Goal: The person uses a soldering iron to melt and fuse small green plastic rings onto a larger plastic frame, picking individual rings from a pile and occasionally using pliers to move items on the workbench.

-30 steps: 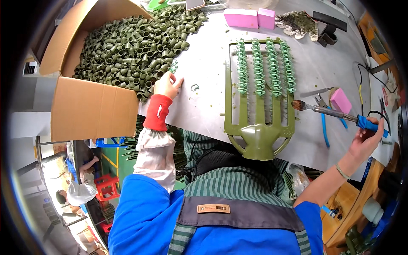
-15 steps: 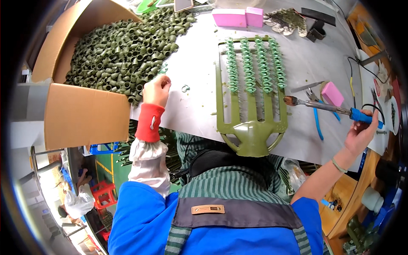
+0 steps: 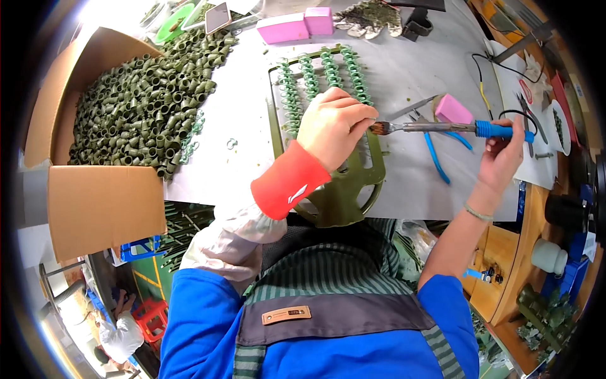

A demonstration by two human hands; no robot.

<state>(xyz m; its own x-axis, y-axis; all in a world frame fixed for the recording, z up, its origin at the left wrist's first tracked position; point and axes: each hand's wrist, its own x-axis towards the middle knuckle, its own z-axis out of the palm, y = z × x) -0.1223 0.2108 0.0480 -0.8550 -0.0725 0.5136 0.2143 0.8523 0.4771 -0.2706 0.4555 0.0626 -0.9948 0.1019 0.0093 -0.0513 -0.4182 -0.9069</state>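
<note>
My right hand (image 3: 502, 155) grips the blue handle of a soldering iron (image 3: 435, 127), its shaft pointing left and its brown, scorched tip close to my left fingertips. My left hand (image 3: 331, 129), in a red cuff, is pinched closed beside that tip; what it holds, if anything, is too small to make out. Under my left hand lies an olive green plastic rack (image 3: 344, 196) with long parallel bars. Rows of light green coil-like rings (image 3: 331, 69) line the far part of the bars. My left hand and forearm hide part of the rack.
A cardboard box (image 3: 104, 199) at left spills many olive plastic sockets (image 3: 145, 107) onto the table. Small green rings (image 3: 191, 142) lie beside them. Blue-handled pliers (image 3: 435, 158), a pink block (image 3: 453, 108), more pink blocks (image 3: 284, 28) and a dirty glove (image 3: 369, 18) lie around the rack.
My left hand has moved right from beside the socket pile to the rack, reaching the iron's tip. The iron stays in my right hand. The whole view has shifted a little.
</note>
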